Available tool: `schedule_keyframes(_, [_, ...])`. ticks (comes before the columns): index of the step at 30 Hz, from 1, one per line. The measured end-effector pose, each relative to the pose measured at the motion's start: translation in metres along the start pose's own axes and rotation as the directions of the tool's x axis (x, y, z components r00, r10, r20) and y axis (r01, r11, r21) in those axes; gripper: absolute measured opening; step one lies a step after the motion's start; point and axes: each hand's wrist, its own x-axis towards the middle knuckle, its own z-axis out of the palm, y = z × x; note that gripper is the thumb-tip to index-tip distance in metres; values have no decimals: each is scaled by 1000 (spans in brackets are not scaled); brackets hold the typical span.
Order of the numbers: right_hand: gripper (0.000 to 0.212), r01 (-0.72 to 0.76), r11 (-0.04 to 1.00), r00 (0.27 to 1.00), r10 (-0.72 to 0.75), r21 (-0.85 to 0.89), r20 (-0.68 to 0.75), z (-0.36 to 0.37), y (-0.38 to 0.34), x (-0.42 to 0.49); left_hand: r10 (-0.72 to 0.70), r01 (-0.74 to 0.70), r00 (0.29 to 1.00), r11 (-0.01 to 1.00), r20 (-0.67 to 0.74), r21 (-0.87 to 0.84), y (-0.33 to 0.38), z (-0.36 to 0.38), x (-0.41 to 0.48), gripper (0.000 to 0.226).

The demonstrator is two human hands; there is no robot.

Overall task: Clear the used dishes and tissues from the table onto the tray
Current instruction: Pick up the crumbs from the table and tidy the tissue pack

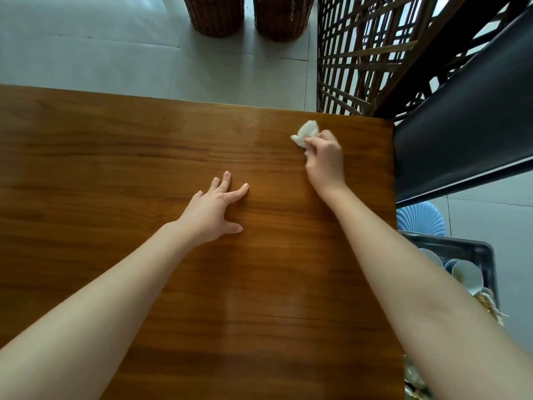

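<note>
Near the far right corner of the desk (115, 145), a crumpled white tissue (305, 133) is pinched in the curled fingers of the right hand (326, 158). With fingers straight and spread, the left hand (215, 207) is laid at the desk's middle. Beyond the right edge, lower down, bowls (467, 274) are seen on a tray (478, 249).

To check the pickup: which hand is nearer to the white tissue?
Right. The right hand grips the tissue; the left hand rests open on the table, apart, to the tissue's left and nearer the person.
</note>
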Motion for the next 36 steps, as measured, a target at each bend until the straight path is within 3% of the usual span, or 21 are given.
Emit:
schedule_keyframes(5, [26,-249,968,954,244,-10,-174,-33,39,4,58,-61,984,998,-170,-14,-17,2,-14,85])
schedule_keyframes(9, [28,-371,928,886,365,34,-287,-5,7,12,-73,95,949,994,-307,59,-71,-3,-40,80])
schedule_keyframes(11, [29,-336,941,909,337,45,-244,15,-19,13,-182,203,956,977,-232,70,-95,-3,-49,81])
schedule_keyframes(14, [30,-180,982,974,185,49,-132,47,-59,8,-223,229,970,972,-101,54,-108,-1,-49,90])
schedule_keyframes(18, [28,36,998,999,-37,45,12,72,-93,-18,-236,239,967,971,-94,21,-109,-3,-46,94])
schedule_keyframes(22, [26,178,984,978,-179,19,108,49,-70,-30,-249,250,962,968,-112,2,-108,1,-46,94])
schedule_keyframes(24, [24,99,995,994,-98,-21,47,27,-43,-31,-254,258,962,966,-102,28,-105,-2,-44,94])
schedule_keyframes(26, [24,-78,996,995,75,-45,-70,1,-11,-29,-273,277,960,960,-70,52,-101,-7,-42,94])
schedule_keyframes(31, [27,-408,913,882,394,0,-257,-13,5,-7,-239,252,963,964,-128,91,-80,-8,-42,89])
schedule_keyframes(33, [22,-404,915,882,396,23,-254,3,-21,-2,-152,170,974,981,-168,98,-64,-7,-37,89])
schedule_keyframes(36, [19,-161,986,981,156,-35,-114,41,-64,-8,-63,80,982,993,-178,92,-42,-8,-22,89])
